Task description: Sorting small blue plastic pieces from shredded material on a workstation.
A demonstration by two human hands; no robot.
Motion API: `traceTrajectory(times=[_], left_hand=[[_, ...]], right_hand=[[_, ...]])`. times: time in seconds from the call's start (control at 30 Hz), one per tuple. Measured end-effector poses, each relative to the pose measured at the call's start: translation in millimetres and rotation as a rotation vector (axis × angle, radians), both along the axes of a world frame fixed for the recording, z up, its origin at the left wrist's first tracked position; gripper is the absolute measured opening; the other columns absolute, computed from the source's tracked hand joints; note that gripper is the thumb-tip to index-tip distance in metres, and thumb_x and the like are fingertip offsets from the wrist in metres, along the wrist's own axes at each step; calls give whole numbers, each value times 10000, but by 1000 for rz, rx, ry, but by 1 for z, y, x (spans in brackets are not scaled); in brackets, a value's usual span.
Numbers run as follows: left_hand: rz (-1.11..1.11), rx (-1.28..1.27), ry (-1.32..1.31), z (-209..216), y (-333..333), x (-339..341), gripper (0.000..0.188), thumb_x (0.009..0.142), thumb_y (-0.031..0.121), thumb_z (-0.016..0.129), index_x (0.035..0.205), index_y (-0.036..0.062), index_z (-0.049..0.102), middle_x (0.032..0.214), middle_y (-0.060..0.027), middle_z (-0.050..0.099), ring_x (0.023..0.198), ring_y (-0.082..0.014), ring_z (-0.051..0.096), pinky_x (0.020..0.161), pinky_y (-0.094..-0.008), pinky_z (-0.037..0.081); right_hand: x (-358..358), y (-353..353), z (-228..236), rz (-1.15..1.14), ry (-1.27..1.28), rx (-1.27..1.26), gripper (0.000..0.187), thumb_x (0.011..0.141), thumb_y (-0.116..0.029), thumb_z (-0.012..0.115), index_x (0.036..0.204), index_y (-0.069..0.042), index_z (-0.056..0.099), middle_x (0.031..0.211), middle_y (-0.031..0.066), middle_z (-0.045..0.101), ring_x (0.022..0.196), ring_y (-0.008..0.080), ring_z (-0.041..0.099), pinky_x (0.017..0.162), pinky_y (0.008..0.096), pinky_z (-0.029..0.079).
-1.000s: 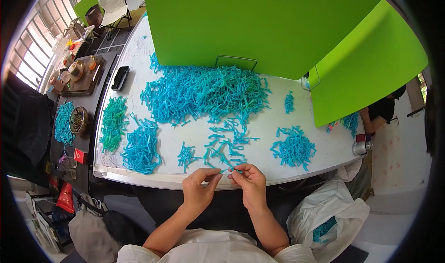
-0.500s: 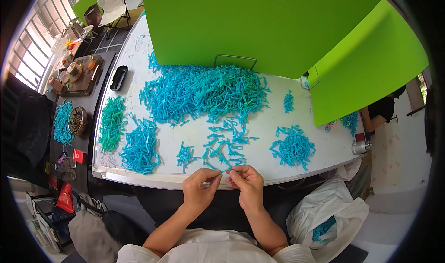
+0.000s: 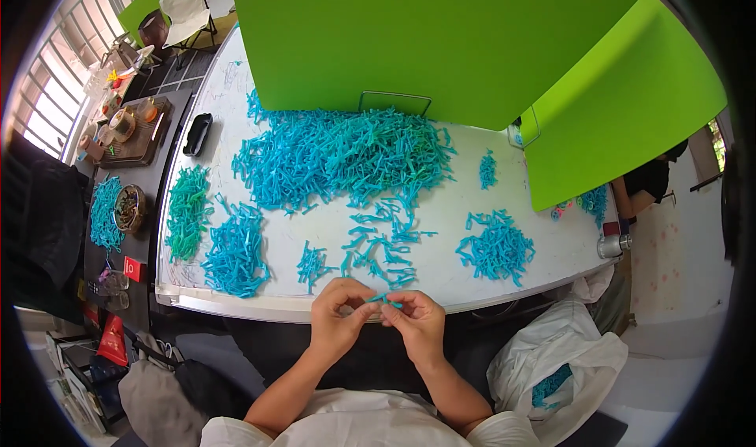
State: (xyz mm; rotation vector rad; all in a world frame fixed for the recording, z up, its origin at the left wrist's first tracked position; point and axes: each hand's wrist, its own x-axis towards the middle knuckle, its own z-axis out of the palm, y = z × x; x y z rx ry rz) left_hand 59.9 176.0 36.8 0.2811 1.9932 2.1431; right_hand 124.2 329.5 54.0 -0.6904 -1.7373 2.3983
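Observation:
At the table's near edge, my left hand (image 3: 339, 313) and my right hand (image 3: 420, 325) meet fingertip to fingertip. Pinched between them is a small blue-green strip (image 3: 381, 297), partly covered by the fingers. Just beyond lies a loose scatter of similar blue strips (image 3: 384, 250). A little cluster of strips (image 3: 313, 264) is left of it, and a rounder pile of blue strips (image 3: 498, 246) is to the right. Farther left are a larger blue pile (image 3: 235, 250) and a greener pile (image 3: 187, 215). The biggest heap (image 3: 339, 159) spreads across the back.
Tall green panels (image 3: 441, 45) stand behind the heap and at the right. A black tray (image 3: 198, 134) lies at the table's left. A dark side table (image 3: 150, 226) holds a bowl (image 3: 130, 208). A white sack (image 3: 543, 360) with blue strips sits at the lower right.
My fingertips have come closer together, and the strip between them now lies more sideways. The right hand has tilted inward. The whole view has shifted slightly.

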Motion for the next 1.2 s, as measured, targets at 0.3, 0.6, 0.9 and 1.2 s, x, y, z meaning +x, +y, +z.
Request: traceTrajectory(times=[0.3,0.6,0.9,1.2], left_hand=[[220,-181,182,5,-28,-8,247,865,-121,702,1073,7,730,1095,-73,638,754,-89,565,678,-228,458],[351,-280,332,-1,-52,-25,192,897,-144,674,1005,6,728,1007,-55,655,762,-82,568,649,-218,438],[384,-333,405,-6,-55,-31,164,900,-143,677,962,2,719,949,-64,666,731,-98,575,620,-225,435],[400,-349,409,-8,-53,-29,156,891,-140,684,929,7,721,929,-67,674,723,-112,579,601,-235,428]], right_hand=[[8,49,-20,-297,-20,247,286,943,71,734,1221,57,669,1131,110,689,834,121,719,734,250,592],[18,98,5,-386,-8,1756,318,846,37,759,1153,-43,732,1200,124,671,1027,270,665,733,358,548],[20,80,-7,-421,-45,1089,236,851,111,715,1029,-36,761,1082,53,692,791,113,597,601,231,464],[-3,80,-21,-365,-104,1488,230,827,30,773,1041,-32,715,990,105,695,902,297,678,757,363,537]])
